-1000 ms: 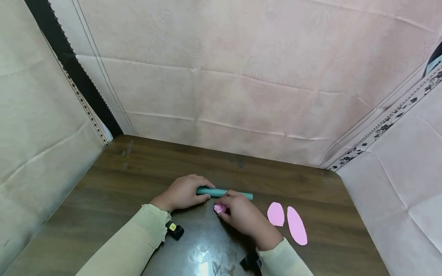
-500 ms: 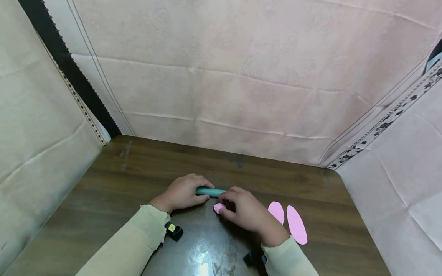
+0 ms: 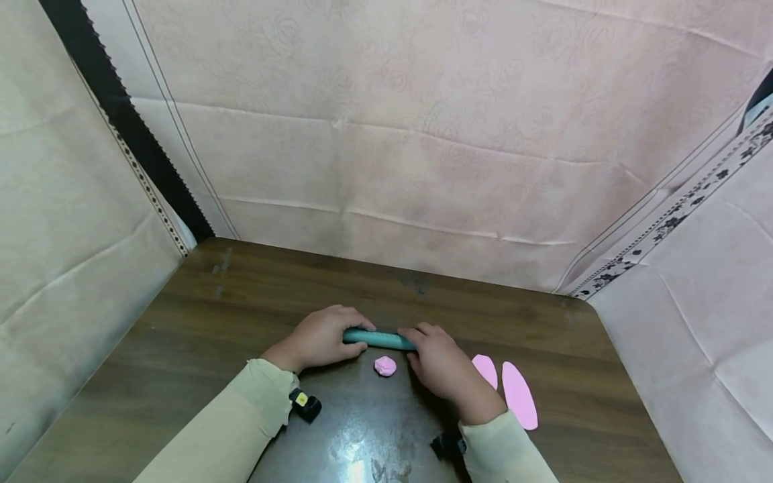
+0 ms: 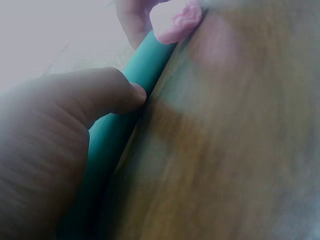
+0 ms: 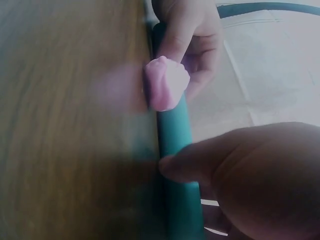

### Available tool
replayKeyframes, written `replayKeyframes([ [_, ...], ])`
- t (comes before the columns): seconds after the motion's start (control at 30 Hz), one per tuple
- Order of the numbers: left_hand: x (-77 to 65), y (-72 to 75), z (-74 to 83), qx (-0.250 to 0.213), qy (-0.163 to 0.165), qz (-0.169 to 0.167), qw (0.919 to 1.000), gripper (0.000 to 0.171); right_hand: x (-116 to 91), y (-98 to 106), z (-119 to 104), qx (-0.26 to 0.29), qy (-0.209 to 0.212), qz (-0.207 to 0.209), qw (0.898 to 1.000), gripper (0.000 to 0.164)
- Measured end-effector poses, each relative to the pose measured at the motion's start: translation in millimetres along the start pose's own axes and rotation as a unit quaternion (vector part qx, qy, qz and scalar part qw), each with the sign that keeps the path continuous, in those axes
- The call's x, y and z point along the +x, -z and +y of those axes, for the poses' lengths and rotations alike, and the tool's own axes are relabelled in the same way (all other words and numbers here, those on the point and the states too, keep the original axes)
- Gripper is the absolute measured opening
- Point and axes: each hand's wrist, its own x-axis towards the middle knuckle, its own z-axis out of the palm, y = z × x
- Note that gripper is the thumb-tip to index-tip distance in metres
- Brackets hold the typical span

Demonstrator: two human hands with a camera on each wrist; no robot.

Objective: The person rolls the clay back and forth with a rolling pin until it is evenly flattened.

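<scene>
A teal rolling pin lies crosswise on the table. My left hand grips its left end, the thumb on the near side and the fingers over the far side; in the left wrist view the thumb presses along the pin. At the other end my right hand grips it too, the right thumb against its near side. Just in front of the pin, between both hands, sits a crumpled lump of pink modelling clay, touched by neither hand.
Two flat pink oval pieces lie to the right of my right hand, which partly covers the smaller piece. The shiny wood-grain table ends at pale cloth hanging behind and at both sides.
My right hand has let go of the pink clay lump, moved right and taken hold of the rolling pin's right end. The left hand has stayed on the pin.
</scene>
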Motion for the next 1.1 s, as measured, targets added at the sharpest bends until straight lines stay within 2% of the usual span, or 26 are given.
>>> replayKeyframes([
  [0.37, -6.6, 9.8, 7.1, 0.021, 0.011, -0.027, 0.9994, 0.031, 1.9, -4.3, -0.6, -0.028, -0.002, 0.004, 1.000, 0.043],
  [0.53, -11.4, 10.5, 11.8, 0.054, 0.011, -0.044, 0.9975, 0.030, 0.0, -4.4, -1.2, -0.024, -0.003, 0.003, 1.000, 0.041],
  [0.7, -16.8, 8.0, 17.2, 0.108, -0.006, -0.020, 0.9940, 0.030, -2.9, -2.2, -4.4, -0.042, 0.006, 0.023, 0.999, 0.039],
  [0.9, -29.1, 11.8, 31.0, 0.169, -0.028, 0.021, 0.9849, 0.034, -11.5, 9.1, -18.4, -0.059, 0.009, 0.037, 0.998, 0.035],
  [1.1, -41.2, 15.1, 48.2, 0.174, -0.045, 0.034, 0.9831, 0.031, -22.7, 19.0, -34.0, -0.089, 0.009, 0.045, 0.995, 0.023],
])
